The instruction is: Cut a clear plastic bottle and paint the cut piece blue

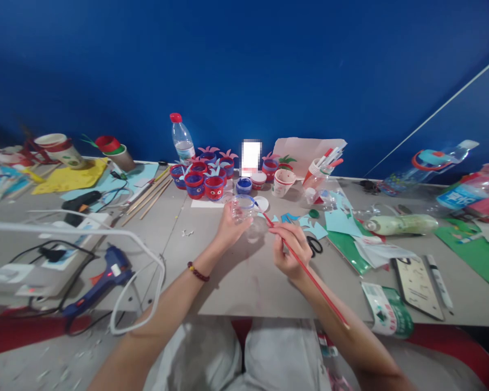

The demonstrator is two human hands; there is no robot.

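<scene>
Just in front of the blue paint pot (244,189) on the desk (244,290), your left hand (230,225) is wrapped around a clear plastic cup (243,208). Your right hand (292,250) pinches a red paintbrush (309,273), its tip close by the cup's rim; whether they touch is hard to tell. Left of the pot sit red and blue cups (194,187). Right of it stands a white paper cup (283,185).

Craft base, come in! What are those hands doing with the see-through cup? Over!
Left hand gripping clear cup. Right hand holding red brush, tip by cup's rim, touch unclear. Open blue paint jar beyond cup; nothing visibly blocking brush.
</scene>
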